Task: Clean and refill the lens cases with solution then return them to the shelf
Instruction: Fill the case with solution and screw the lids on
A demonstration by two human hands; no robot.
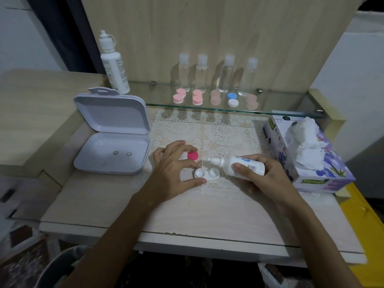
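An open white lens case point(207, 174) lies on the lace mat point(224, 132), both wells uncovered. My left hand point(174, 169) steadies it, thumb at the case's near edge, fingers curled over its left side. A bright pink cap point(192, 155) sits just behind my left fingers; whether they hold it I cannot tell. My right hand point(264, 175) grips a small white solution bottle point(239, 165) tipped on its side, nozzle pointing left above the case. Several capped lens cases, pink point(179, 96), peach point(215, 97) and blue-white point(232, 99), sit on the glass shelf point(270, 109).
An open white box point(112, 142) holding two small lenses stands at the left. A tall white bottle point(114, 65) and several clear bottles point(201, 73) stand at the shelf's back. A tissue box point(307, 150) fills the right side. The desk's front edge is close.
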